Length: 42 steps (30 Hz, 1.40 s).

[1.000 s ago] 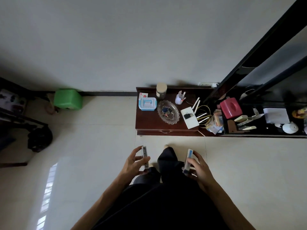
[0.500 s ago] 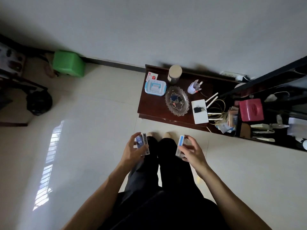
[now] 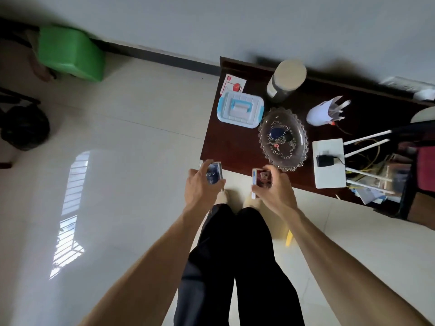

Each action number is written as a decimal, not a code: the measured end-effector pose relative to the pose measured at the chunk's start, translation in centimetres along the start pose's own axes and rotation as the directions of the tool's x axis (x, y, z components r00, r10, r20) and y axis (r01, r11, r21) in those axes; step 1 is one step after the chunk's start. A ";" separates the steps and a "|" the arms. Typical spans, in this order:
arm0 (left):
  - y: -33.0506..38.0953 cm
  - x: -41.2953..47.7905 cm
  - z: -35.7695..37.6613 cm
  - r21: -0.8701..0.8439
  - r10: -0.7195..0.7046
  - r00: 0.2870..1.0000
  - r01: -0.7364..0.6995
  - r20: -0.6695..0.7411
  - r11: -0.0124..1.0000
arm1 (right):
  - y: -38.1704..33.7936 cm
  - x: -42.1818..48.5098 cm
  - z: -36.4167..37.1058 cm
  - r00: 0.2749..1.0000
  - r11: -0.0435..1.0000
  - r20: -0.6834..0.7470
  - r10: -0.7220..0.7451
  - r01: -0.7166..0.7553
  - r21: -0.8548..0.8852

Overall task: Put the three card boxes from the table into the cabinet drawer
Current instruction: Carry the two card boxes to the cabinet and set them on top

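- The left hand, just left of frame centre, grasps a blue-faced card box, fingers wrapped around its edges.
- The right hand, just right of centre, is closed on a red-faced card box; a white-and-blue edge beside it may be a second box in the same grip, though I cannot tell for sure (the task names three, and only two faces show).
- Both hands hang at the near edge of the dark wooden cabinet in the right half of the frame.
- Judged from this, the boxes are off the table and carried to the cabinet; opening the drawer and laying them inside is still to do. No open drawer shows, and the cabinet front is hidden from this angle.
- On the cabinet top: a small blue-handled plastic case, a glass dish holding keys, a tall jar, a white router with its antennas, and a tangle of cables at the far right.
- The room: pale glossy floor tiles with a window reflection at lower left, a green stool at upper left, a plain light wall along the top.
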<state>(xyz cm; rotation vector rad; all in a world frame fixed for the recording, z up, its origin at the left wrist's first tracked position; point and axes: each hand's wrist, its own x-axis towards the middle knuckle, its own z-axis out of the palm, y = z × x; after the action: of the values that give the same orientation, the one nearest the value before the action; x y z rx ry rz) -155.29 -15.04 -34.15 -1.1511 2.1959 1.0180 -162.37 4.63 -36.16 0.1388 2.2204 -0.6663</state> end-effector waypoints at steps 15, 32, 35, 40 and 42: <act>-4.1 20.1 11.9 0.183 0.094 0.986 -0.068 -0.138 0.981 | 0.3 18.4 11.5 0.949 0.912 -0.178 -0.259 0.179 -0.369; -3.5 21.7 14.0 0.277 0.112 0.981 -0.066 -0.156 0.959 | 0.5 19.9 12.8 0.942 0.910 -0.222 -0.252 0.153 -0.385; -3.7 21.6 14.1 0.280 0.120 0.982 -0.075 -0.147 0.957 | 0.6 19.9 12.9 0.943 0.909 -0.219 -0.251 0.152 -0.388; -3.8 20.7 13.5 0.264 0.119 0.989 -0.093 -0.084 0.960 | 1.2 17.9 12.1 0.944 0.926 -0.210 -0.254 0.175 -0.334; -3.9 19.6 13.1 0.227 0.135 0.987 -0.111 -0.092 0.968 | 2.0 16.1 11.6 0.939 0.945 -0.229 -0.256 0.193 -0.265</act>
<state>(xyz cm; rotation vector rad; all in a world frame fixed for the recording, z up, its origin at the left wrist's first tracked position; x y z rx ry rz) -161.99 -16.06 -57.08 -0.9995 2.4200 0.7498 -164.92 -1.35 -55.01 -0.1648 2.5791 -0.5188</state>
